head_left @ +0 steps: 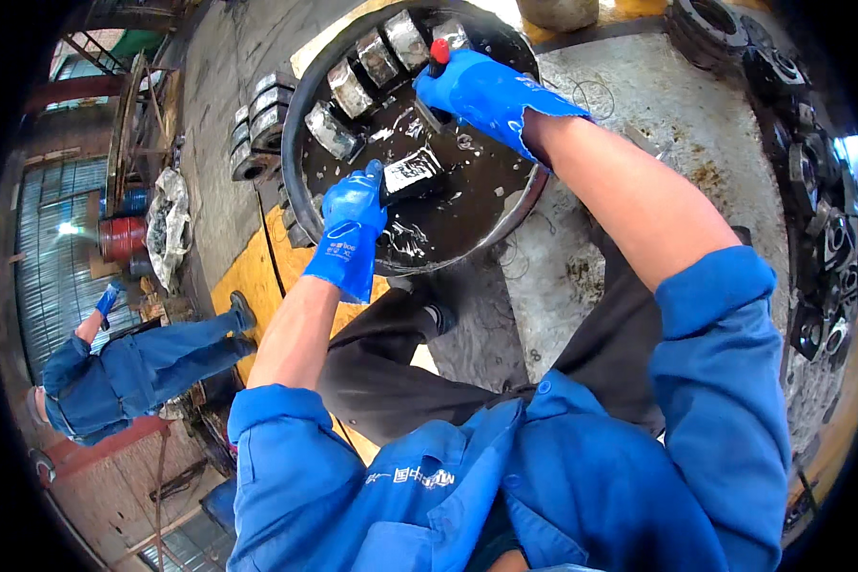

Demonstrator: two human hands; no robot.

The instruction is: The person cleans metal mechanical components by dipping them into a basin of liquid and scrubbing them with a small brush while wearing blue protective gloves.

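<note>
Metal block (412,173), wet and dark, sits in the middle of the round oily basin (300,114), gripped at its near-left end by closed left hand (351,229). Right hand (481,91) closed round red-capped brush (438,55) at far side. Best held low over basin, scrubbed evenly, clear of cleaned rollers (353,86) at far left.

Workshop floor: stained grey concrete (629,143), yellow-painted strip (253,276) on the left. Corrugated metal wall (52,238) with daylight glare. Red drum (122,236) by it. Dark metal flanges (810,172) stacked along the right. Co-worker in blue overalls (124,372) nearby.
</note>
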